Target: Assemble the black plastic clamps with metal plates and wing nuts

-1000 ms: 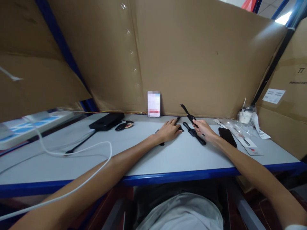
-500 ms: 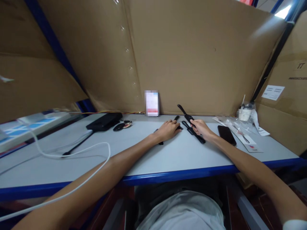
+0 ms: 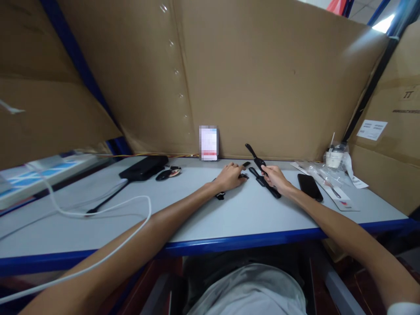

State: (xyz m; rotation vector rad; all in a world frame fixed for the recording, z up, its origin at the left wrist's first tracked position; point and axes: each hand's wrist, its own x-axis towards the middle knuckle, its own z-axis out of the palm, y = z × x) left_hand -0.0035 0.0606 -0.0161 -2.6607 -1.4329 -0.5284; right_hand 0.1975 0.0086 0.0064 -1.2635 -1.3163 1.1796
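A slim black tool with a handle at each end and a wider middle, like a spokeshave (image 3: pixel 251 151), is tilted up off the table in my right hand (image 3: pixel 275 178). The fingers of that hand are closed round its lower part. Under and beside the hand, a second black spokeshave (image 3: pixel 261 179) lies flat on the table. My left hand (image 3: pixel 229 176) lies palm down with its fingers apart, over dark pieces it mostly hides. A black end (image 3: pixel 246 164) shows beyond its fingers and a black part (image 3: pixel 220 196) below its wrist.
A phone (image 3: pixel 208 143) leans on the cardboard wall. To the right are a dark phone (image 3: pixel 310 187), packaging (image 3: pixel 337 192) and a white cup (image 3: pixel 334 157). Leftward are a black box (image 3: pixel 144 167), a round black object (image 3: pixel 163 175) and a power strip (image 3: pixel 49 177). A white cable (image 3: pixel 131 236) crosses my left forearm.
My left hand's fingers have shifted slightly, showing a little more of the dark pieces around it. My right hand keeps its hold on the spokeshave. The camera view has shifted slightly.
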